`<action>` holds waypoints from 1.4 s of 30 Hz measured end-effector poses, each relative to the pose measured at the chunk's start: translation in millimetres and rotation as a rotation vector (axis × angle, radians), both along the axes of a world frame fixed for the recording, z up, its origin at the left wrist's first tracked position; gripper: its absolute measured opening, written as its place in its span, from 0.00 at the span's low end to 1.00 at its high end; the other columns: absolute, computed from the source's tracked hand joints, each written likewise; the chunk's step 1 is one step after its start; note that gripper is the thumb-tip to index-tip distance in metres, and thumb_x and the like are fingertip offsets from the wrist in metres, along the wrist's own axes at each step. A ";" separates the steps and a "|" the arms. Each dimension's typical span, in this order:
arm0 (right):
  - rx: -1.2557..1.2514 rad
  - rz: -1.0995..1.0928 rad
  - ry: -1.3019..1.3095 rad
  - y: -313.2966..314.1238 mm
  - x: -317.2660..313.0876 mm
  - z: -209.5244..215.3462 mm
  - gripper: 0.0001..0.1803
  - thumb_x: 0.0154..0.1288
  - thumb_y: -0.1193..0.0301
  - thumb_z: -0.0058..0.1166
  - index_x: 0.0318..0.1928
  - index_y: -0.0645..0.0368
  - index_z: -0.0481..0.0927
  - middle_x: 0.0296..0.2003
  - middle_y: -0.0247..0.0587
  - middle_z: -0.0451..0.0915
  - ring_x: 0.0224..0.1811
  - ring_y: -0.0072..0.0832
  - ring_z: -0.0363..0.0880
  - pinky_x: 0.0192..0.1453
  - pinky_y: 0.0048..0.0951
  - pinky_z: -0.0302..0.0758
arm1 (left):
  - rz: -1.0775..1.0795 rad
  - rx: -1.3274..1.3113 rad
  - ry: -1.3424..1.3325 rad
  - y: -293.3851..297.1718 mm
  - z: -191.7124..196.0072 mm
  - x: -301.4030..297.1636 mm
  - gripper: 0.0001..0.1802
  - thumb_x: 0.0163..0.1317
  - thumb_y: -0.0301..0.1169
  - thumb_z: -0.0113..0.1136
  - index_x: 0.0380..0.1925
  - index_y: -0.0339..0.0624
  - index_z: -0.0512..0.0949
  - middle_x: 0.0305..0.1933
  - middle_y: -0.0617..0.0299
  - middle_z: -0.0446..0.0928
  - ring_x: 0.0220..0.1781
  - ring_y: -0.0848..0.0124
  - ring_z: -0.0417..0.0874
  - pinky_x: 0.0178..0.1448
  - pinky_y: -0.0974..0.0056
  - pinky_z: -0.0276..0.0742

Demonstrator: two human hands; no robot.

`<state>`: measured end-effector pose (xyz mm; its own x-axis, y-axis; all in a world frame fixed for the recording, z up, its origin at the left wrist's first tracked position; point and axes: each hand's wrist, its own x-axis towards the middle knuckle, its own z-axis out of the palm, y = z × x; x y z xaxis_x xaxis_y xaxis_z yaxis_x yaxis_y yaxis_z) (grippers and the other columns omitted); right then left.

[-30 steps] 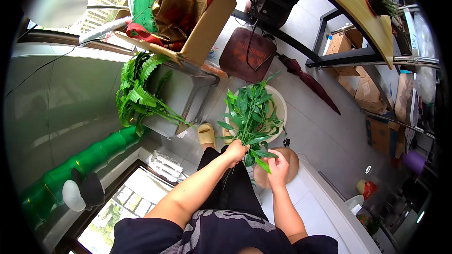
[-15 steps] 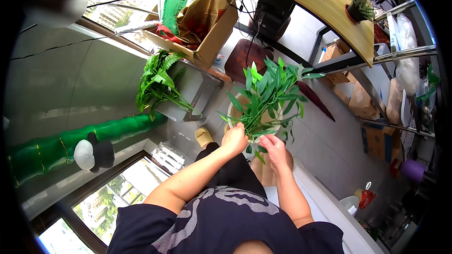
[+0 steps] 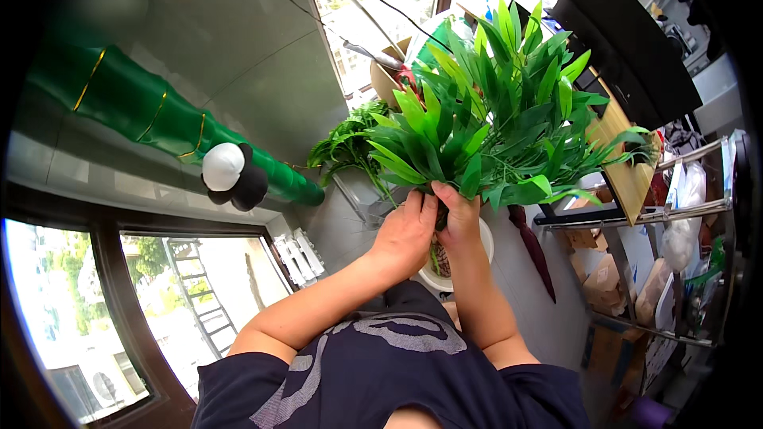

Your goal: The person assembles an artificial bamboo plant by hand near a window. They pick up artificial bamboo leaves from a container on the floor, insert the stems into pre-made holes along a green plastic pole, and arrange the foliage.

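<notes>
A big bunch of leafy green stems (image 3: 509, 127), probably artificial, rises in front of me and spreads up and to the right. My left hand (image 3: 407, 232) is closed around the lower end of the stems. Against it, my right hand (image 3: 458, 213) grips the same bunch, thumb laid over the stems. Part of the stems' lower end is hidden by the hands. Beneath them stands a round white pot (image 3: 487, 248), partly covered by my arms, with something brownish inside.
Fern-like greenery (image 3: 346, 143) lies over a grey bin (image 3: 355, 195) at the left. A green bamboo-shaped column (image 3: 179, 123) runs along the wall. A closed dark red umbrella-like object (image 3: 534, 258) lies right of the pot. Metal shelving (image 3: 699, 210) stands farther right.
Both hands and the leafy bunch have risen toward me, so the leaves look larger. My hands have come together on the stems. The view has turned, showing more of the windows.
</notes>
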<state>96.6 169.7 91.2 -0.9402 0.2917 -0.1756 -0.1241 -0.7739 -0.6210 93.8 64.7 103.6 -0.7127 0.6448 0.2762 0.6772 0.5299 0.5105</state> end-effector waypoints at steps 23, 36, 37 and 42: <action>0.490 0.832 0.406 -160.6 -47.3 155.2 0.24 0.41 0.78 0.59 0.44 0.62 0.71 0.36 0.34 0.75 0.38 0.22 0.72 0.43 0.24 0.69 | -0.169 1.074 -1.044 -204.3 109.3 -3.7 0.30 0.45 0.35 0.63 0.47 0.35 0.65 0.42 0.50 0.71 0.36 0.62 0.76 0.41 0.59 0.76; 0.508 1.130 0.826 -220.5 -66.8 207.8 0.30 0.48 0.72 0.60 0.52 0.65 0.63 0.44 0.38 0.70 0.45 0.25 0.69 0.49 0.27 0.67 | 0.028 1.442 -0.974 -220.7 171.2 34.6 0.18 0.50 0.25 0.52 0.42 0.33 0.65 0.40 0.49 0.71 0.30 0.68 0.75 0.36 0.67 0.77; 0.497 1.118 0.848 -222.1 -67.6 208.6 0.31 0.48 0.72 0.60 0.53 0.64 0.62 0.45 0.39 0.70 0.45 0.25 0.69 0.49 0.27 0.66 | -0.099 1.446 -1.023 -224.7 173.1 36.3 0.16 0.53 0.27 0.50 0.43 0.34 0.65 0.37 0.51 0.72 0.25 0.72 0.73 0.33 0.69 0.75; 0.557 1.193 0.723 -220.1 -70.8 216.2 0.34 0.47 0.72 0.60 0.55 0.64 0.60 0.47 0.41 0.68 0.47 0.26 0.67 0.49 0.27 0.67 | -0.070 1.501 -1.039 -227.6 164.2 36.7 0.16 0.59 0.36 0.49 0.44 0.41 0.65 0.25 0.61 0.69 0.14 0.81 0.63 0.20 0.76 0.61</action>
